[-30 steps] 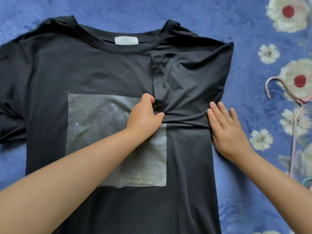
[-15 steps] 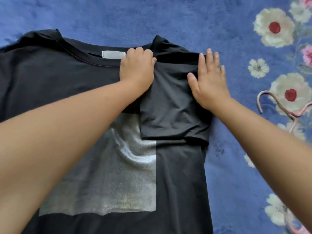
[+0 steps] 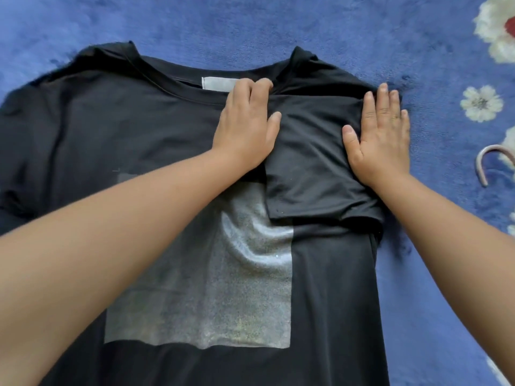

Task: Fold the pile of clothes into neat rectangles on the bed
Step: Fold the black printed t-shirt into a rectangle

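T-shirt (image 3: pixel 111 140), black with a grey square print (image 3: pixel 200 288), lies spread face up under both my arms on the blue blanket (image 3: pixel 250 20) of the bed, its right side and sleeve (image 3: pixel 317 168) folded inward so the sleeve sits between my hands. My left hand (image 3: pixel 245 126) rests near the collar, just beside the white label (image 3: pixel 216 84), palm down with the fingertips bent a little against the cloth; it holds nothing, only presses. My right hand (image 3: pixel 381 137) lies flat with straight fingers along the outer fold, beyond the sleeve from my left. I judge the step in hand to be smoothing this first side fold. To do it well I should keep my right palm firm on the fold line so the edge runs straight down the shirt, and sweep my left flat outward from the collar to push the ripples out of the sleeve and the rumpled corner of the print below it. The far sleeve, out past my left arm, is not yet folded. A pink hanger (image 3: pixel 493 160) lies on the blanket well off to the right of my right hand.
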Demonstrator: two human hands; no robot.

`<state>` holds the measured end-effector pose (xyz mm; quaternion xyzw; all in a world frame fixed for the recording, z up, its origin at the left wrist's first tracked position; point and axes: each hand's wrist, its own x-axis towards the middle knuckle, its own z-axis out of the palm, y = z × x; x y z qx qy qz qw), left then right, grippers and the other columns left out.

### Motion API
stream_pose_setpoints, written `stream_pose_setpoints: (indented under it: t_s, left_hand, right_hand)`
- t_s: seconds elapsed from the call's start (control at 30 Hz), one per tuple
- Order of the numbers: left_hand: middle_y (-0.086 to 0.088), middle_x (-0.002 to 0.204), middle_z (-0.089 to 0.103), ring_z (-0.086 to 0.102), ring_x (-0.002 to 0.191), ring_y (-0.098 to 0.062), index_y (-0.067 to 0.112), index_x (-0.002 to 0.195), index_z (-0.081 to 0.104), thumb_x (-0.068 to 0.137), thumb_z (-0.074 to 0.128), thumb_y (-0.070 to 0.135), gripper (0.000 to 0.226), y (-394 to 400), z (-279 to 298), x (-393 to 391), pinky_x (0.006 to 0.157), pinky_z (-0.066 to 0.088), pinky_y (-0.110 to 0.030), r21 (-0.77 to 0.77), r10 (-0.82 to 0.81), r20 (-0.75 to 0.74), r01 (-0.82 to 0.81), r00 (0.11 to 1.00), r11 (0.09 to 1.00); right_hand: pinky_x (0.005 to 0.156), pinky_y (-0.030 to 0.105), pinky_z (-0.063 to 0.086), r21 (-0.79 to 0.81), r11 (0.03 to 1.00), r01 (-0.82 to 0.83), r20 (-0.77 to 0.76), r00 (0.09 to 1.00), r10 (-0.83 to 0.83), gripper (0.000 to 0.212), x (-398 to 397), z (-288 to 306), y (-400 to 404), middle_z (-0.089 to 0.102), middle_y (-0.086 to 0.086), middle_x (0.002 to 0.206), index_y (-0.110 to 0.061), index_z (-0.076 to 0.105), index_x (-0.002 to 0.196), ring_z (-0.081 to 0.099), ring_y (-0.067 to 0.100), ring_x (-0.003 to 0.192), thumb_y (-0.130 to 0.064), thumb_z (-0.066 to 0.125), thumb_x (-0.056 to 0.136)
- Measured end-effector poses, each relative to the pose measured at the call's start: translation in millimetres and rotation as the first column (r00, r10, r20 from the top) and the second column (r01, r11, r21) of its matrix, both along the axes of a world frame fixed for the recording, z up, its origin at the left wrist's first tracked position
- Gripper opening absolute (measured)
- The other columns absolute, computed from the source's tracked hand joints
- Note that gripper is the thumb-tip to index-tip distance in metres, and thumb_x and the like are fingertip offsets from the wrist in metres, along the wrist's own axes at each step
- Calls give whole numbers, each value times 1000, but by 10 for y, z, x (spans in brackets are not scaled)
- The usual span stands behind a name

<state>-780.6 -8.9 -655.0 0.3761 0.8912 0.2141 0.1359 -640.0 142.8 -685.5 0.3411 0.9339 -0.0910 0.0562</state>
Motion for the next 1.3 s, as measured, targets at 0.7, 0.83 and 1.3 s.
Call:
stream_pose_setpoints:
  t_s: [0.7, 0.83, 1.3]
  left_hand:
    - [-5, 91, 57, 48, 92, -24, 9, 95, 57, 93, 45, 44, 37, -2839, 216, -983, 78, 36, -32, -275, 706, 256, -651, 660, 708]
    - [1, 61, 57, 56, 56, -18, 19, 76, 52, 99, 37, 36, 32, -3033, 284, -1044, 55, 49, -23, -251, 491, 841, -640, 228, 727]
    - [0, 93, 72, 68, 87, -10, 11, 108, 59, 89, 46, 29, 29, -3147, 140, -1174, 84, 54, -27, -100, 55, 995, -907, -85, 409]
  right_hand:
    - [107, 61, 14, -68, 914, -399, -144, 911, 387, 65, -1140, 262, -2210, 30, 19, 148, -4, 40, 139, 21, 41, 138, -39, 20, 87]
    - [111, 53, 0, -39, 935, -354, -77, 933, 350, 68, -1304, 78, -2524, 20, 9, 154, -19, 31, 144, 13, 31, 143, -49, 11, 87]
    - [108, 50, 4, 100, 950, -296, -111, 945, 306, 56, -1341, -150, -2482, 37, 14, 146, -14, 46, 134, 23, 32, 134, -39, 31, 86]
